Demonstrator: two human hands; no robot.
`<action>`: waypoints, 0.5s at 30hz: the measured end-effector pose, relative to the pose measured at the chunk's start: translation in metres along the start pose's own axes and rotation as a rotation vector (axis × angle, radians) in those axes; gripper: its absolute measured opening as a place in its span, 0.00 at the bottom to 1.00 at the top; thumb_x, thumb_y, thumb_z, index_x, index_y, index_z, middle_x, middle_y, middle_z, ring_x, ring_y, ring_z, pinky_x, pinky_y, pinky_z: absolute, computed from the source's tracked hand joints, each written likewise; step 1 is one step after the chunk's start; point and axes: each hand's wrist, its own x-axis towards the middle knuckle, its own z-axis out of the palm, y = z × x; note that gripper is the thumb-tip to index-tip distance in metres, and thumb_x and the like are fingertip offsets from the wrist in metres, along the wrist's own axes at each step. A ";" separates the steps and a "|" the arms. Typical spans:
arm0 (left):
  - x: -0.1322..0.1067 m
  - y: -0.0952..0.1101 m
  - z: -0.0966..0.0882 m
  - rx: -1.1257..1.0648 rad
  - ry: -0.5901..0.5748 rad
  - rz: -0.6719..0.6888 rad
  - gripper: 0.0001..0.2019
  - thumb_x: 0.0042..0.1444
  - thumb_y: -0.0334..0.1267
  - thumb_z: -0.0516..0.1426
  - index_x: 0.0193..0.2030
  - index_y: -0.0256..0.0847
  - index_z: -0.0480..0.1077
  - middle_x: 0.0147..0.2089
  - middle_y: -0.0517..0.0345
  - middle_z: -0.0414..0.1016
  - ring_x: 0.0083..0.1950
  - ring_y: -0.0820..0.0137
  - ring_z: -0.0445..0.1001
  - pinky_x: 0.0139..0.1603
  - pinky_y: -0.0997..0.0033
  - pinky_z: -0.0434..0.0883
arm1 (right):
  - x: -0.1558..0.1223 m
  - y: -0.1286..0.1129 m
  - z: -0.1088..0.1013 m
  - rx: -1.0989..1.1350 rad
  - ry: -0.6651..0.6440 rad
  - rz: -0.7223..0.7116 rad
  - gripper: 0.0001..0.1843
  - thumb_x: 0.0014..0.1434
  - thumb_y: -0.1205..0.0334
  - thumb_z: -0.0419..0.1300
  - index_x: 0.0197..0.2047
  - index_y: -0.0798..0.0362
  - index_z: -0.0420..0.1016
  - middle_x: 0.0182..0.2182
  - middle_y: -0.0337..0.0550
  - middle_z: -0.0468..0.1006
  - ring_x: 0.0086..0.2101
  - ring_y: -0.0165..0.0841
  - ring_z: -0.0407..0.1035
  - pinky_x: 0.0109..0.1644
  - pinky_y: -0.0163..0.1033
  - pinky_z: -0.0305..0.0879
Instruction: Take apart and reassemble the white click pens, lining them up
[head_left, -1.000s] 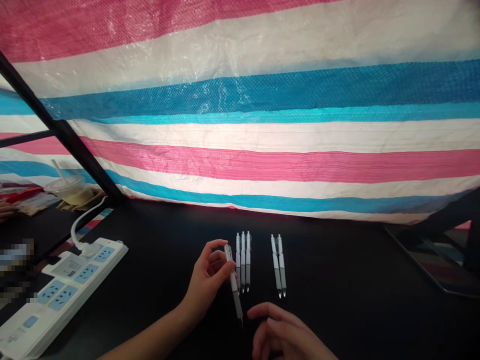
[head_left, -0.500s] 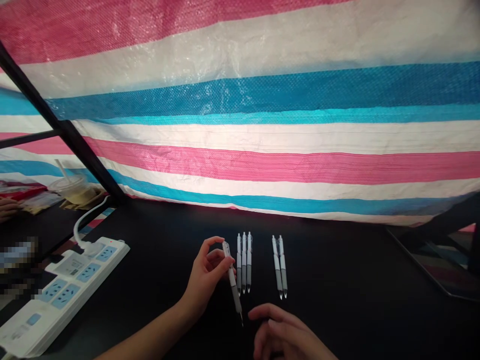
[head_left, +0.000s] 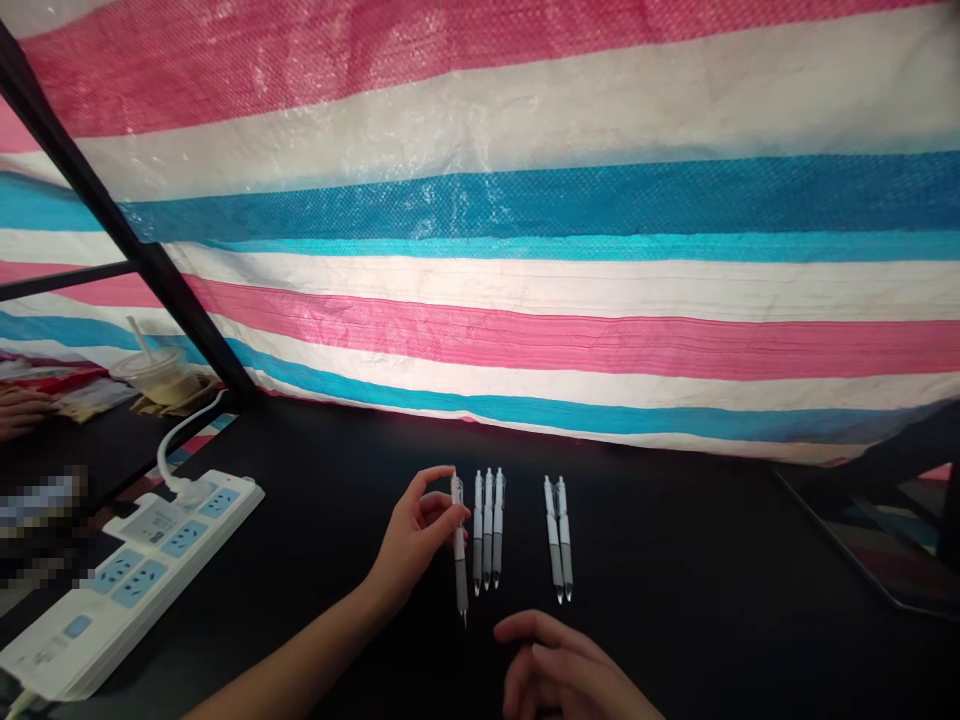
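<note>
Pen upright now, gripped by left fingers, beside three pens; right fingers open

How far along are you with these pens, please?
Three pens already lie side by side on the black table, with a pair to their right. The left hand holds a sixth pen beside the three. Left: the right hand is empty.

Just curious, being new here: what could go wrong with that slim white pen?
The slim white pen in the left hand sits beside three similar pens lying side by side, so it might knock them out of line. Being round, they could perhaps also roll on the black tabletop.
</note>
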 end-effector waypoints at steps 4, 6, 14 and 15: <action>0.015 -0.001 -0.004 0.185 -0.017 0.031 0.24 0.53 0.40 0.61 0.56 0.43 0.60 0.30 0.62 0.74 0.32 0.70 0.75 0.31 0.73 0.74 | 0.000 0.001 0.000 -0.007 0.009 -0.018 0.23 0.55 0.51 0.61 0.48 0.59 0.70 0.30 0.47 0.79 0.28 0.29 0.71 0.32 0.33 0.57; 0.027 -0.003 -0.006 0.339 -0.029 0.086 0.23 0.54 0.41 0.59 0.56 0.41 0.60 0.33 0.59 0.75 0.33 0.68 0.76 0.30 0.71 0.75 | -0.001 0.000 0.001 -0.015 0.006 -0.018 0.22 0.55 0.52 0.60 0.48 0.59 0.70 0.30 0.47 0.79 0.29 0.29 0.71 0.32 0.33 0.56; 0.048 -0.012 -0.004 0.634 0.014 0.191 0.23 0.48 0.35 0.60 0.52 0.37 0.68 0.51 0.46 0.68 0.28 0.73 0.74 0.28 0.68 0.75 | -0.001 -0.003 0.007 -0.032 0.025 -0.007 0.21 0.53 0.53 0.61 0.46 0.59 0.69 0.29 0.46 0.78 0.27 0.28 0.71 0.30 0.32 0.56; 0.044 -0.011 -0.004 0.650 0.015 0.197 0.23 0.48 0.35 0.59 0.53 0.37 0.67 0.51 0.46 0.68 0.28 0.73 0.74 0.29 0.68 0.76 | -0.001 -0.004 0.008 -0.055 0.028 -0.012 0.21 0.54 0.53 0.60 0.46 0.59 0.69 0.29 0.46 0.78 0.27 0.28 0.71 0.30 0.31 0.56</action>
